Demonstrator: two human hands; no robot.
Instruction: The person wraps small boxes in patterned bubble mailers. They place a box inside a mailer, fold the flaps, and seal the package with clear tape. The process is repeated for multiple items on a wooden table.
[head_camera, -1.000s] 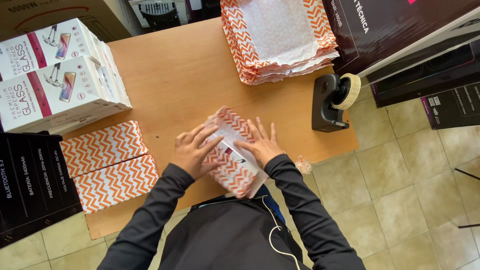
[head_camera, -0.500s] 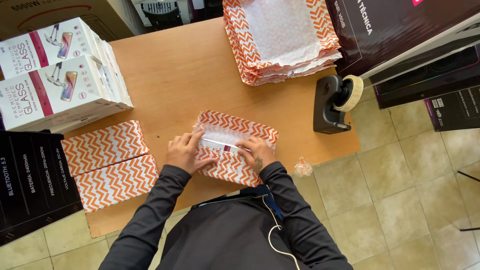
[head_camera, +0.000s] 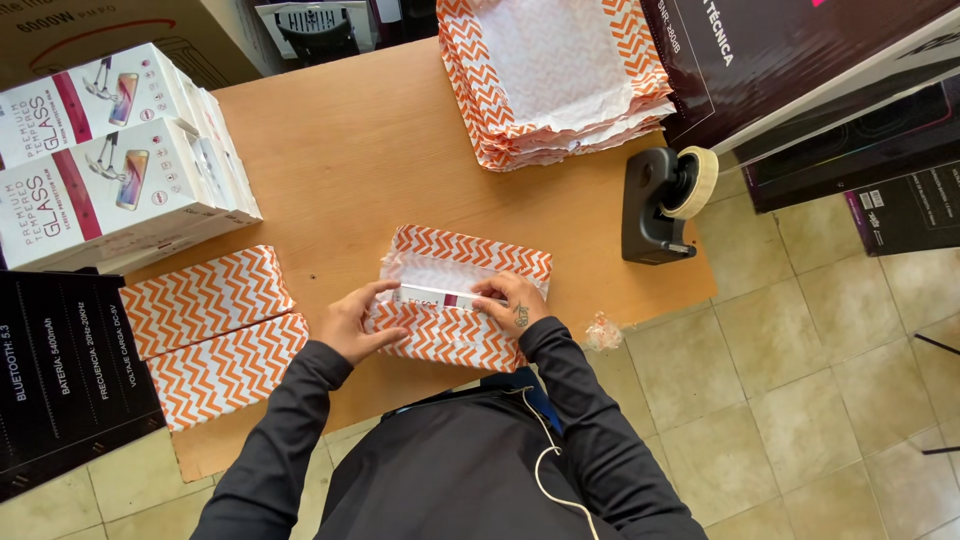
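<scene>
Head view looked straight down on a wooden table (head_camera: 350, 150) with both hands at its near edge. Far out to the left of the left hand sat a dark carton (head_camera: 60, 380), and beyond it a stack of white boxes (head_camera: 110, 160). Just left of that hand lay two wrapped parcels (head_camera: 215, 335) in orange zigzag paper, side by side and touching.

Left hand (head_camera: 352, 325) was half closed, its fingers and thumb pinching the near flap of the paper (head_camera: 455, 300) up against a slim white box (head_camera: 435, 297). The box lay across the middle of the sheet, between the two hands, part covered already. Right hand (head_camera: 512, 303) was curled over the box's right end, fingertips pressing box and paper down onto the table.

Past the hands, at the table's far side, lay a pile of sheets (head_camera: 555, 80) of the same paper. Right of the right hand stood a black tape dispenser (head_camera: 660, 205), apart from the work, and a scrap (head_camera: 603, 332) of crumpled film lay at the table's right edge.

A likely trouble: neither flap was taped, so if either hand let go to reach the dispenser, the stiff fold could spring open and the box could slide askew. Paper pulled too tight over a corner might also tear.
</scene>
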